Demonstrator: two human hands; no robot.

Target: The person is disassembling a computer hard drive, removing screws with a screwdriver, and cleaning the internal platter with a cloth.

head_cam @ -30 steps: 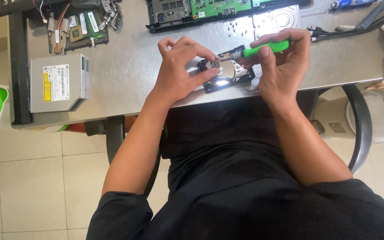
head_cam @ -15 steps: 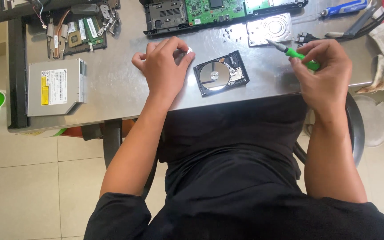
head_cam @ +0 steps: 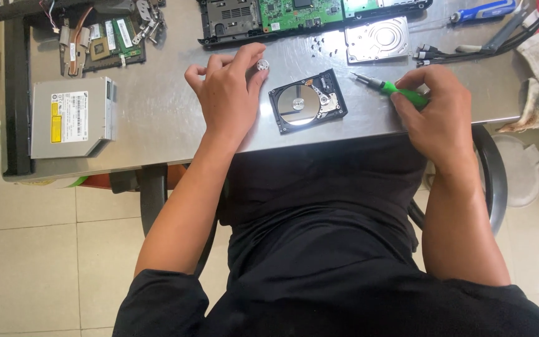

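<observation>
An opened hard disk drive (head_cam: 307, 100) lies flat on the steel worktop (head_cam: 157, 118), lid off and its shiny platter facing up, close to the near edge and directly in front of the person, with one hand on each side of it. The drive sits skewed, its long sides running slantwise rather than square to the worktop's edge. The right hand (head_cam: 437, 112) is just to the drive's right, curled closed around the green handle of a small screwdriver (head_cam: 389, 88); the tool's long axis slants up and to the left, so the metal tip points toward the drive's upper right corner but stops just short of it, not touching. The left hand (head_cam: 227, 93) rests to the drive's left, near but apart from the case, palm down with fingers loosely bent, and its fingertips pinch a small pale round part (head_cam: 262, 65) just above the drive's upper left corner; what kind of part it is cannot be told at this size. Both hands lie about equally near the drive, but the screwdriver's tip is the closest thing to it. Farther back lie the removed silver drive cover (head_cam: 377, 39), a scatter of tiny screws (head_cam: 317, 43), a green circuit board (head_cam: 294, 9) in a dark chassis, and, well to the left, a grey optical drive (head_cam: 73, 116).
</observation>
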